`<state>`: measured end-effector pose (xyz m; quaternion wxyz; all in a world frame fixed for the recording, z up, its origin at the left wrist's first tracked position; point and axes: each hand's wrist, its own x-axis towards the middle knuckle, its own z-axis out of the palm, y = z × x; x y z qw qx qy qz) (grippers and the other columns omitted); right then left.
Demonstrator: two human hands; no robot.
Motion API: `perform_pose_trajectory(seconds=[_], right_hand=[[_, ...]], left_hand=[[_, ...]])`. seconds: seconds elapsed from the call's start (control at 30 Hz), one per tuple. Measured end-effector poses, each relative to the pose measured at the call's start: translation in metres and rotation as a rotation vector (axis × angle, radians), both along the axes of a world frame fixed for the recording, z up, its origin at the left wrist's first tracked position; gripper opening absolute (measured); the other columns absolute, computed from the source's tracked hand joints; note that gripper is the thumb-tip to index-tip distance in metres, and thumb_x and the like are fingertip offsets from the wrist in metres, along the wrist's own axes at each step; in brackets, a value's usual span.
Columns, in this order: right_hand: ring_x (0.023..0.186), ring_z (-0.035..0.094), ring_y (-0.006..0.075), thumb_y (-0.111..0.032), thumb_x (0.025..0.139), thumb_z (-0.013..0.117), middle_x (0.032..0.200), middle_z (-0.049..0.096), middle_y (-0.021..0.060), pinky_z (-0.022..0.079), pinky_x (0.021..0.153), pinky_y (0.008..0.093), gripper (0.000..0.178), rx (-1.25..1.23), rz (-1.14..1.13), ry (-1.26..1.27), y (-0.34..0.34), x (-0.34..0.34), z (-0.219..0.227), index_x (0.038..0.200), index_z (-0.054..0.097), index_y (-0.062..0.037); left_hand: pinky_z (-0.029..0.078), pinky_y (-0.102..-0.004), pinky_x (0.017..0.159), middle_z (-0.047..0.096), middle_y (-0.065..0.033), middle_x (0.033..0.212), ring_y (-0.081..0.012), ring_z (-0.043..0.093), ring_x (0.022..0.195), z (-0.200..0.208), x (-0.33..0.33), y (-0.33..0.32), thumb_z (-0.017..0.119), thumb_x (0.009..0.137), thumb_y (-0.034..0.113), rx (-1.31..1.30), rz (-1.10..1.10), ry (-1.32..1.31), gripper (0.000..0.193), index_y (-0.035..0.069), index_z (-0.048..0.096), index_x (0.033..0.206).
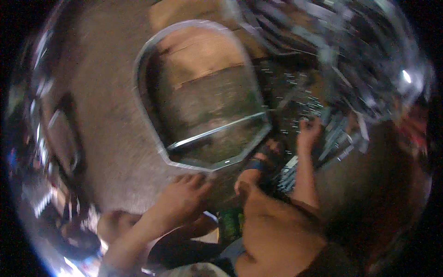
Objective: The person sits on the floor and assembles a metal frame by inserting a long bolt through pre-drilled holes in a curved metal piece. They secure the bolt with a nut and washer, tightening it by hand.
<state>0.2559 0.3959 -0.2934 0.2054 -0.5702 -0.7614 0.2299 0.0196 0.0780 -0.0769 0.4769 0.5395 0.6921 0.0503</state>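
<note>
A pale metal frame (143, 104) with a rounded top, an angled lower end and a bright crossbar (217, 130) lies in front of me. Just below its near edge is my left hand (184, 198), palm down with the fingers stretched loosely toward the frame; nothing shows in them. My right hand (310, 131) reaches out to the right, over small shiny metal pieces (311, 108) scattered on a dark surface. Its fingers are bent and smeared by motion, so whether they pinch a piece is hidden.
Cardboard (203, 51) lies beneath the far part of the frame. Metal strips (337, 134) are bunched beside my right hand, and a large blurred heap of metal parts (364, 51) fills the far right. My sandalled foot (265, 154) stands between the frame and the strips. Brown floor (106, 138) spreads left.
</note>
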Motion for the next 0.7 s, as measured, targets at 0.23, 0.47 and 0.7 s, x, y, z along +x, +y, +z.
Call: perform_pose_trajectory(seconds=[0.23,0.47,0.7], right_hand=[[0.074,0.059,0.0119,-0.007,0.093,0.06,0.092,0.062,0.0033,0.047,0.063,0.0274,0.02,-0.671,0.028,0.296,-0.028,-0.063,0.03,0.112,0.061,-0.0058],[0.084,0.061,0.0153,-0.003,0.09,0.061,0.103,0.064,0.0056,0.048,0.071,0.0301,0.027,-0.804,0.056,0.54,-0.021,-0.067,-0.006,0.117,0.059,-0.0035],[0.098,0.061,0.0251,-0.007,0.087,0.065,0.118,0.061,0.0129,0.048,0.088,0.0387,0.04,-0.776,-0.054,0.555,-0.029,-0.064,-0.016,0.124,0.056,0.0019]], left_hand=[[0.047,-0.0469,0.093,0.056,-0.0173,0.126,-0.0332,0.056,0.115,0.009,0.035,-0.013,0.065,0.081,0.025,-0.034,-0.056,-0.042,0.053,0.01,0.054,0.13],[0.05,-0.0446,0.084,0.063,-0.0164,0.108,-0.0338,0.063,0.101,-0.022,0.048,-0.055,0.059,0.087,0.029,0.146,0.079,0.197,0.034,0.01,0.063,0.116],[0.051,-0.0501,0.089,0.06,-0.019,0.122,-0.0391,0.061,0.106,-0.055,0.022,-0.057,0.059,0.088,0.03,-0.235,0.083,0.045,0.046,0.015,0.053,0.132]])
